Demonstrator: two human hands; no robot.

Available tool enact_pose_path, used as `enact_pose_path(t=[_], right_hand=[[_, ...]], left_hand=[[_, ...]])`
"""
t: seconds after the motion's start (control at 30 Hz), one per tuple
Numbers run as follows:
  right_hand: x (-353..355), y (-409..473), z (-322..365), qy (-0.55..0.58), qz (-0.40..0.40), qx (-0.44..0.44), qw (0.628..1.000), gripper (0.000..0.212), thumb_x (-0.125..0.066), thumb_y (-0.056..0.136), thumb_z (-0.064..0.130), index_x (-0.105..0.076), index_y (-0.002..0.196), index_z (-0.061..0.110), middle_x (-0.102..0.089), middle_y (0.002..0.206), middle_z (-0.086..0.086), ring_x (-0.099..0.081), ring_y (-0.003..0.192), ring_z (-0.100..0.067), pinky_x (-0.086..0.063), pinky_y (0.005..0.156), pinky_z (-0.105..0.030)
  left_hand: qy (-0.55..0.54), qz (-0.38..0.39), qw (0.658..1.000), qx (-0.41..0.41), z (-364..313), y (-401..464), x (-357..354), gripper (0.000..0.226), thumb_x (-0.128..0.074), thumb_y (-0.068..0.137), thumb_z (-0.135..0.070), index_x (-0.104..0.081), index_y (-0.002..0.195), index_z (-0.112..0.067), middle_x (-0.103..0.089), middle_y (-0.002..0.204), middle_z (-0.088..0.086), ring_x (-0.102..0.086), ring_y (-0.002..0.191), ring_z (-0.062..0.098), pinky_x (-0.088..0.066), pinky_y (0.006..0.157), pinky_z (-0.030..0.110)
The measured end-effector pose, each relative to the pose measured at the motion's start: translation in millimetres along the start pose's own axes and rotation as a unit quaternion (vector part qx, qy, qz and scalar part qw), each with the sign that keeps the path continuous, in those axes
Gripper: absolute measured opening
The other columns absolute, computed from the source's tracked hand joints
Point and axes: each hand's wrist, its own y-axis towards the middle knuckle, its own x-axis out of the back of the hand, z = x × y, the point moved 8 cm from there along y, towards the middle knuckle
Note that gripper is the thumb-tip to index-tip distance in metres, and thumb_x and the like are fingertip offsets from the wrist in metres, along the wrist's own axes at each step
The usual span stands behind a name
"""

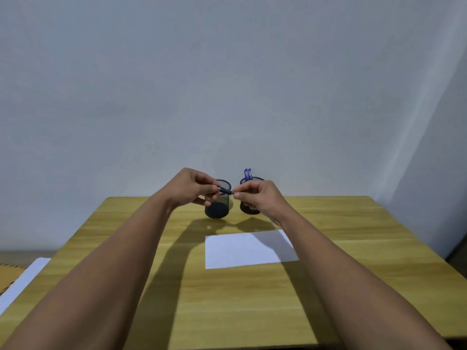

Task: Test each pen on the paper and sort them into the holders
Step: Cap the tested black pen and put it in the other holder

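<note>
Both my hands are raised above the wooden table (pixel 353 286) in front of two black mesh holders. My left hand (pixel 193 188) pinches one end of a dark pen (pixel 225 191), and my right hand (pixel 260 197) pinches the other end; the pen lies level between them. The left holder (pixel 217 209) looks empty at its rim. The right holder (pixel 250 210) has blue pens (pixel 248 174) sticking up from it. A white sheet of paper (pixel 242 251) lies flat on the table below my hands, partly shaded by my right arm.
A plain wall stands right behind the holders. At the left, off the table's edge, a white board (pixel 22 281) and a brown corrugated piece (pixel 7 276) lie lower down. The table's near edge shows at the bottom right.
</note>
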Motion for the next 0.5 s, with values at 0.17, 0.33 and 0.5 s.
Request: enact_pose_path(t=[0.17,0.33,0.5], right_hand=[[-8,47,41,-0.216,0.037,0.064,0.974,0.019,-0.081,0.090,0.004,-0.083,0.108,0.012,-0.076,0.078,0.007,-0.068,0.071,-0.002,-0.055,0.082,-0.027],[9,90,61,-0.194,-0.087,0.060,0.975,0.008,-0.080,0.085,0.008,-0.077,0.092,0.011,-0.079,0.083,-0.007,-0.078,0.089,-0.026,-0.063,0.093,-0.044],[-13,119,33,-0.216,-0.083,0.011,0.973,0.013,-0.082,0.082,0.012,-0.076,0.089,0.004,-0.081,0.084,-0.010,-0.080,0.087,-0.026,-0.064,0.086,-0.045]], left_hand=[[-0.130,-0.096,0.985,-0.056,-10,21,15,0.037,-0.072,0.091,-0.009,-0.065,0.127,-0.012,-0.077,0.099,0.013,-0.074,0.098,0.023,-0.062,0.082,0.040],[0.026,-0.204,0.978,-0.038,39,46,37,0.073,-0.081,0.083,-0.040,-0.048,0.147,-0.027,-0.063,0.128,0.000,-0.060,0.118,0.018,-0.053,0.098,0.040],[0.043,-0.145,0.988,0.037,107,67,17,0.114,-0.093,0.064,-0.048,-0.029,0.157,-0.030,-0.046,0.148,0.000,-0.048,0.133,0.023,-0.044,0.106,0.040]])
